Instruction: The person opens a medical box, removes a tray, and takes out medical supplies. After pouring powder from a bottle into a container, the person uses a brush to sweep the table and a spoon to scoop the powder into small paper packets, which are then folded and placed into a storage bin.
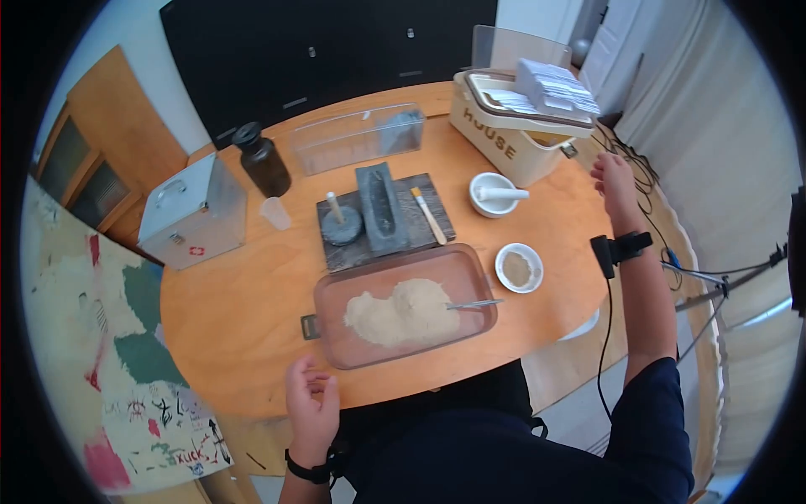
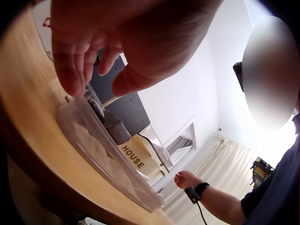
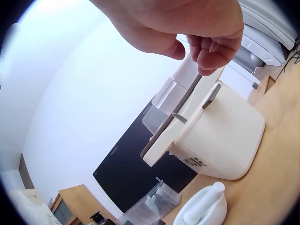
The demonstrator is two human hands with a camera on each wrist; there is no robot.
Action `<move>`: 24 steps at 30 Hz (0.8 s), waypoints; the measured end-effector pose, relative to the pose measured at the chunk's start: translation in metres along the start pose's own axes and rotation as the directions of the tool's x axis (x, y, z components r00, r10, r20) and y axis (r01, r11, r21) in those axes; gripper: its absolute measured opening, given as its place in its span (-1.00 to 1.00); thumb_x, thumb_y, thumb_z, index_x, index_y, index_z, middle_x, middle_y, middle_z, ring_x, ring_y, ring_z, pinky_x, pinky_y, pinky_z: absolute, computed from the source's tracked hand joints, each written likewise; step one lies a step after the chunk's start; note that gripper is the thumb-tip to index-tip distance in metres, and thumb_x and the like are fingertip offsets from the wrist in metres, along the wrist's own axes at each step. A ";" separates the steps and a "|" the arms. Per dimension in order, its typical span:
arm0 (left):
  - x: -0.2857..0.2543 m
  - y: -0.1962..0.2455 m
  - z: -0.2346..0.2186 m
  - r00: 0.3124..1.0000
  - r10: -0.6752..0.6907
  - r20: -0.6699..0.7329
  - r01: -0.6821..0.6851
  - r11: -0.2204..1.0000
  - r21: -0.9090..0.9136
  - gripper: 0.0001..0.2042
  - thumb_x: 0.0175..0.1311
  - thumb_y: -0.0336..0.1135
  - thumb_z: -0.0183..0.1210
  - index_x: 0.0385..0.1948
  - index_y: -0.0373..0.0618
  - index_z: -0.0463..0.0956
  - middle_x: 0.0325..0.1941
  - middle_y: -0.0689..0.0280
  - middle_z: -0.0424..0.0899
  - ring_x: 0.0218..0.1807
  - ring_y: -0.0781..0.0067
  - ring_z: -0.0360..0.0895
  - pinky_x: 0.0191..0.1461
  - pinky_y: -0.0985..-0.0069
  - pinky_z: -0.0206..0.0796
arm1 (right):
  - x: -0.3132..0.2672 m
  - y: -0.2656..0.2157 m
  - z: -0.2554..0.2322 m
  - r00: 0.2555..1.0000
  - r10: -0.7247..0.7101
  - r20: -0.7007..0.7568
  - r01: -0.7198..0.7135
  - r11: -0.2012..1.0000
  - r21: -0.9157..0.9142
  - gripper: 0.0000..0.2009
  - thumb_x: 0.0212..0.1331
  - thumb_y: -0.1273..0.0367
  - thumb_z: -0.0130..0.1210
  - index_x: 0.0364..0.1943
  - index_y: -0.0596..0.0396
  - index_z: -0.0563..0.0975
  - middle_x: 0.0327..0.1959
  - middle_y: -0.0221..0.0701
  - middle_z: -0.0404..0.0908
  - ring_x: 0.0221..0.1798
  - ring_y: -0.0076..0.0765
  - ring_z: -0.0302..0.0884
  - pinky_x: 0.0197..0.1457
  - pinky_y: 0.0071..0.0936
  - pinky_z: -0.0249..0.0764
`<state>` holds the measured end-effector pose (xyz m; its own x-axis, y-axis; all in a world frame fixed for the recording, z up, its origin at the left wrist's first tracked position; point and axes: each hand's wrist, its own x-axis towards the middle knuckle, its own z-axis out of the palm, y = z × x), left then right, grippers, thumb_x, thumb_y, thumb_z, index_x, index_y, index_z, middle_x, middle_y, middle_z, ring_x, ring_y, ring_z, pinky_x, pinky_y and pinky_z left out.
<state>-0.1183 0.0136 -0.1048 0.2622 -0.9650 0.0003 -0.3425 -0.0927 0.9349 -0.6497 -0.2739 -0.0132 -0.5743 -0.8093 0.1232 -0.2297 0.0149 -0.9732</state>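
My left hand [image 1: 312, 406] hovers by the table's front edge, left of a pinkish tray [image 1: 342, 351], its fingers loosely bent and holding nothing. Pale powder [image 1: 403, 312] lies heaped in that tray, and a metal tool [image 1: 474, 304] rests across its right side. At the right, my right hand [image 1: 617, 178] is raised beside a cream bin [image 1: 512, 151] marked HOUSE. The right wrist view shows this hand [image 3: 187, 28] empty, with loosely curled fingers, above the bin [image 3: 220, 136]. White packets [image 1: 556, 88] stand in the bin's open top.
A stone trough [image 1: 382, 210], a round stone [image 1: 341, 225] and a brush [image 1: 429, 217] lie on a dark board [image 1: 336, 256]. Two white bowls [image 1: 494, 207] [image 1: 519, 286] stand right of it. Farther left are a brown bottle [image 1: 265, 164], a cup [image 1: 274, 213] and a metal case [image 1: 193, 210].
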 end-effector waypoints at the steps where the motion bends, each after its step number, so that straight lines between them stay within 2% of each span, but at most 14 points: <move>1: -0.001 0.000 0.000 0.999 0.040 0.022 -0.041 0.999 0.029 -0.59 0.30 -0.56 0.11 0.19 -0.25 0.31 0.03 0.30 0.45 -0.11 0.56 0.48 -0.07 0.63 0.36 | 0.002 -0.002 0.001 0.999 -0.019 0.038 0.018 1.000 0.011 -0.74 0.33 0.21 0.10 -0.15 0.13 0.58 -0.38 -0.48 0.54 -0.37 -0.56 0.51 -0.42 -0.57 0.38; 3: 0.000 0.002 -0.001 0.998 0.054 0.016 -0.055 0.997 0.059 -0.60 0.30 -0.56 0.11 0.18 -0.24 0.32 0.02 0.29 0.45 -0.11 0.55 0.49 -0.06 0.62 0.37 | -0.013 -0.010 0.013 0.995 -0.036 0.090 0.034 0.999 0.024 -0.75 0.34 0.22 0.10 -0.15 0.12 0.59 -0.39 -0.48 0.54 -0.38 -0.57 0.49 -0.42 -0.59 0.37; 5: -0.001 0.003 -0.002 0.997 0.073 0.017 -0.074 0.994 0.081 -0.61 0.30 -0.56 0.11 0.17 -0.24 0.33 0.01 0.29 0.45 -0.12 0.54 0.49 -0.06 0.61 0.37 | -0.047 -0.018 0.043 0.948 -0.160 0.274 0.197 0.974 -0.114 -0.78 0.37 0.27 0.09 -0.16 0.14 0.61 -0.41 -0.50 0.54 -0.41 -0.61 0.46 -0.40 -0.61 0.37; 6: 0.000 0.003 -0.003 0.997 0.081 0.011 -0.082 0.994 0.074 -0.62 0.31 -0.56 0.10 0.16 -0.24 0.34 0.01 0.29 0.45 -0.13 0.54 0.49 -0.05 0.60 0.37 | -0.059 -0.018 0.059 0.875 -0.284 0.392 0.369 0.916 -0.160 -0.81 0.35 0.32 0.12 -0.19 0.18 0.62 -0.41 -0.45 0.58 -0.41 -0.56 0.48 -0.32 -0.54 0.44; 7: 0.001 0.003 -0.004 0.996 0.093 0.008 -0.093 0.994 0.065 -0.63 0.31 -0.57 0.10 0.15 -0.24 0.35 0.00 0.28 0.45 -0.14 0.54 0.48 -0.05 0.60 0.37 | -0.069 -0.025 0.076 0.752 -0.371 0.545 0.561 0.794 -0.234 -0.82 0.30 0.36 0.15 -0.21 0.22 0.61 -0.39 -0.36 0.61 -0.37 -0.46 0.53 -0.24 -0.46 0.50; 8: 0.003 0.000 -0.005 0.996 0.092 0.008 -0.092 0.994 0.066 -0.63 0.31 -0.57 0.10 0.15 -0.24 0.35 0.00 0.28 0.45 -0.14 0.54 0.48 -0.05 0.60 0.37 | -0.083 -0.037 0.096 0.655 -0.416 0.631 0.655 0.728 -0.200 -0.82 0.26 0.36 0.19 -0.24 0.24 0.61 -0.37 -0.26 0.61 -0.30 -0.32 0.59 -0.19 -0.39 0.52; 9: 0.002 -0.007 -0.006 0.996 0.085 -0.040 -0.083 0.996 0.044 -0.65 0.29 -0.58 0.11 0.11 -0.26 0.36 0.01 0.23 0.45 -0.14 0.51 0.49 -0.08 0.59 0.38 | -0.085 -0.046 0.118 0.572 -0.421 0.704 0.735 0.644 -0.211 -0.82 0.21 0.37 0.21 -0.21 0.20 0.61 -0.29 -0.21 0.61 -0.19 -0.16 0.63 -0.11 -0.30 0.53; 11: 0.000 -0.020 -0.006 0.994 0.073 -0.081 -0.071 0.997 0.021 -0.67 0.28 -0.59 0.12 0.08 -0.28 0.37 0.03 0.19 0.44 -0.14 0.47 0.49 -0.12 0.57 0.38 | -0.085 -0.058 0.165 0.483 -0.423 0.767 0.832 0.493 -0.252 -0.77 0.16 0.37 0.23 -0.13 0.17 0.59 -0.17 -0.17 0.61 -0.07 0.00 0.60 0.02 -0.19 0.52; 13: -0.003 -0.035 -0.006 0.974 0.104 -0.202 -0.112 0.993 -0.028 -0.70 0.30 -0.60 0.08 0.06 -0.27 0.36 0.00 0.21 0.41 -0.18 0.47 0.42 -0.08 0.58 0.33 | -0.070 -0.066 0.217 0.296 -0.496 0.816 0.937 0.315 -0.149 -0.72 0.15 0.37 0.22 -0.07 0.16 0.57 -0.10 -0.14 0.60 0.05 0.05 0.55 0.14 -0.14 0.48; 16: -0.004 -0.050 -0.004 0.946 0.117 -0.303 -0.133 0.991 -0.032 -0.72 0.30 -0.61 0.05 0.03 -0.27 0.35 0.00 0.20 0.37 -0.20 0.46 0.39 -0.06 0.59 0.30 | -0.046 -0.068 0.297 0.324 -0.391 0.861 0.933 0.283 -0.223 -0.60 0.13 0.37 0.26 0.07 0.16 0.50 0.05 -0.13 0.54 0.19 0.01 0.48 0.26 -0.20 0.42; 18: -0.005 -0.062 -0.002 0.931 0.172 -0.321 -0.186 0.983 -0.013 -0.72 0.29 -0.61 0.06 0.02 -0.26 0.35 0.02 0.17 0.36 -0.21 0.46 0.38 -0.09 0.58 0.31 | -0.032 -0.063 0.339 0.203 -0.403 0.893 0.979 0.084 -0.185 -0.39 0.07 0.34 0.33 0.25 0.15 0.41 0.25 -0.09 0.45 0.35 0.02 0.36 0.42 -0.25 0.33; 19: -0.005 -0.066 0.000 0.913 0.231 -0.337 -0.241 0.970 0.011 -0.72 0.28 -0.60 0.07 0.01 -0.26 0.36 0.04 0.14 0.35 -0.22 0.45 0.37 -0.12 0.58 0.32 | -0.025 -0.061 0.354 0.192 -0.396 0.898 0.981 0.078 -0.176 -0.39 0.07 0.34 0.33 0.25 0.15 0.41 0.25 -0.09 0.45 0.35 0.02 0.36 0.42 -0.25 0.33; 22: -0.006 -0.054 0.003 0.922 0.258 -0.289 -0.237 0.966 0.108 -0.70 0.24 -0.58 0.11 0.01 -0.25 0.36 0.02 0.09 0.37 -0.25 0.43 0.37 -0.19 0.54 0.33 | -0.017 -0.062 0.381 0.179 -0.384 0.906 0.983 0.041 -0.177 -0.21 -0.05 0.29 0.42 0.34 0.19 0.33 0.39 -0.11 0.35 0.46 -0.01 0.24 0.51 -0.25 0.22; 24: -0.004 -0.055 0.002 0.918 0.270 -0.290 -0.237 0.961 0.145 -0.69 0.23 -0.56 0.13 0.00 -0.25 0.37 0.01 0.08 0.38 -0.26 0.40 0.37 -0.21 0.52 0.33 | -0.016 -0.074 0.388 0.335 -0.036 0.941 0.918 0.235 -0.318 -0.11 -0.07 0.28 0.44 0.41 0.19 0.25 0.45 -0.10 0.28 0.49 0.00 0.21 0.53 -0.25 0.19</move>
<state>-0.1026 0.0223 -0.1565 0.4094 -0.8401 0.3557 -0.5216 0.1044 0.8468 -0.3190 -0.4897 -0.0186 0.5552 -0.8248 -0.1070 -0.8316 -0.5528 -0.0537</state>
